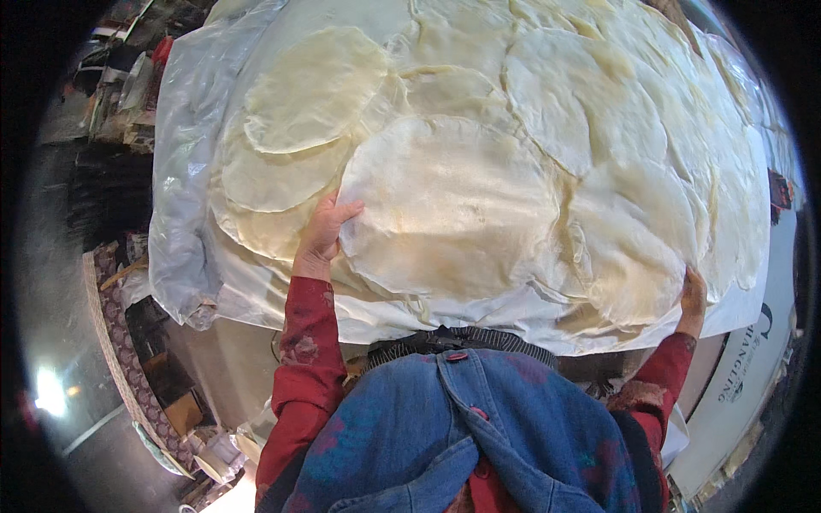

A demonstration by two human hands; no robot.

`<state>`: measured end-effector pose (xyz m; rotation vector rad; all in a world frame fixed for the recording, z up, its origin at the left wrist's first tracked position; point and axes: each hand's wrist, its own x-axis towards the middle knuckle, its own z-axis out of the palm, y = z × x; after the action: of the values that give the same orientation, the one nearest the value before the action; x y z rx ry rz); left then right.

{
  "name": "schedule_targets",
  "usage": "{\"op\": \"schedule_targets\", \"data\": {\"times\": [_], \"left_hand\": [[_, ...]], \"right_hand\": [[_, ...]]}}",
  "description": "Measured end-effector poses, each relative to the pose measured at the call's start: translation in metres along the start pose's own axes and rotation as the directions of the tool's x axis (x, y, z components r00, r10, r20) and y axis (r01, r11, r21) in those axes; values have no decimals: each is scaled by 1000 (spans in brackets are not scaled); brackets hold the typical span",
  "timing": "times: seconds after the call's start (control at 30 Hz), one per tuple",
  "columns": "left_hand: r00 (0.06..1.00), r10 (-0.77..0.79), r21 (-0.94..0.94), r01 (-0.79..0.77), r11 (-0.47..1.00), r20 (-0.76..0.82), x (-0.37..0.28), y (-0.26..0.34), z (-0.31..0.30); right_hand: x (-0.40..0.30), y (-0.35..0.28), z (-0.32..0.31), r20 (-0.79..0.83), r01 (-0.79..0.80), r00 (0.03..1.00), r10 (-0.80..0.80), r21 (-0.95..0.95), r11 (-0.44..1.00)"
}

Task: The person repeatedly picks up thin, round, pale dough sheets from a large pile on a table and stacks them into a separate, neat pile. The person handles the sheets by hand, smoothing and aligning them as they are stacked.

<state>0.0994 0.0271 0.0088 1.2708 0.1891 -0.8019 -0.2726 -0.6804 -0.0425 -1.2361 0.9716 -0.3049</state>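
Note:
Thin, translucent cream sheets of fibre, apparently silk floss, overlap in a broad pile before me. At the left edge of a large oval sheet is my left hand, its thumb over the rim and its fingers partly hidden. Farther right, my right hand touches the outer edge of another rounded sheet; its fingers are mostly out of sight, so its hold is unclear. Two more oval sheets, one upper and one lower, lie staggered beyond my left hand. White cloth or sheeting shows under the near edge.
Clear plastic sheeting covers the left side beneath the pile. A patterned padded strip and a small cardboard box are at lower left. A pale panel bearing print stands at right. Assorted clutter fills the upper left.

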Motion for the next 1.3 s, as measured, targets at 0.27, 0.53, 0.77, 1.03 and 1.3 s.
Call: {"op": "schedule_targets", "data": {"times": [0.27, 0.53, 0.77, 1.03, 1.3], "left_hand": [[979, 129, 62, -140, 988, 161, -12, 88, 77], [962, 274, 378, -260, 889, 18, 5, 144, -39], [637, 681, 925, -341, -170, 360, 11, 4, -48], [775, 623, 799, -438, 411, 105, -14, -57, -52], [716, 459, -416, -687, 596, -526, -78, -17, -186]], "right_hand": [[8, -33, 34, -88, 76, 992, -94, -183, 980], [-67, -160, 171, 88, 331, 943, -320, -339, 881], [-118, -267, 340, 278, 498, 866, -415, -558, 664], [-224, -222, 659, 856, 804, -326, -400, 29, -593], [-261, -74, 795, 725, 615, -687, -35, 556, -559]]}}
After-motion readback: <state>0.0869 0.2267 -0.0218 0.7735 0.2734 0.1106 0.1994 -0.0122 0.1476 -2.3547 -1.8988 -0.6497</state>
